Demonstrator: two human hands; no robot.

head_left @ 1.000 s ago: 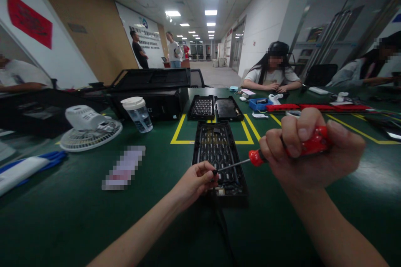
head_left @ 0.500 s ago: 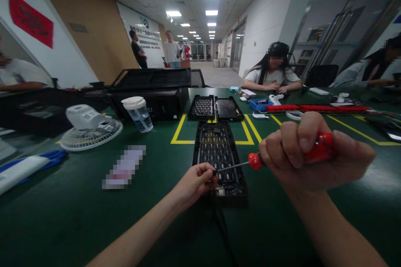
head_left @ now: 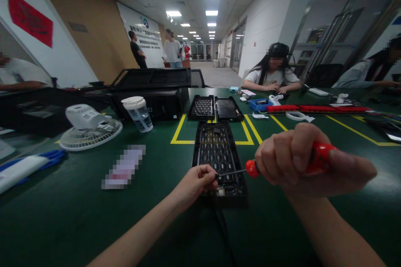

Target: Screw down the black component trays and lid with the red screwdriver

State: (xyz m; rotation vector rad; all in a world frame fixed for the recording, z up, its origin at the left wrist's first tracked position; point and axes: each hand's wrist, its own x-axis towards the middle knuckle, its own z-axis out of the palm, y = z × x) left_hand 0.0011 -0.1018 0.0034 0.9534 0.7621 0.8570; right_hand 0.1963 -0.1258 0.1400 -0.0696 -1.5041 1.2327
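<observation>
In my raised right hand (head_left: 300, 162) is a screwdriver (head_left: 322, 154) with a red handle, its shaft pointing left. Its tip meets the fingertips of my left hand (head_left: 200, 181), which pinch a small black piece (head_left: 216, 176) too small to identify. Both hands are over the near part of an open black case (head_left: 241, 175) lying on the table, with rows of dark oval shapes inside and wires at its near end. My left fingers cover part of its near left side.
Beyond stand another open case (head_left: 230, 110) and a large black box (head_left: 166, 104). On the left are a water cup (head_left: 138, 114), a white fan (head_left: 90, 129) and a blurred phone-like object (head_left: 123, 167). A blue tray (head_left: 260, 105) sits farther right, near a seated person (head_left: 274, 69).
My right hand and the screwdriver have dropped slightly, and the shaft lies flatter. My left fingertips with the small black piece have shifted slightly down and right.
</observation>
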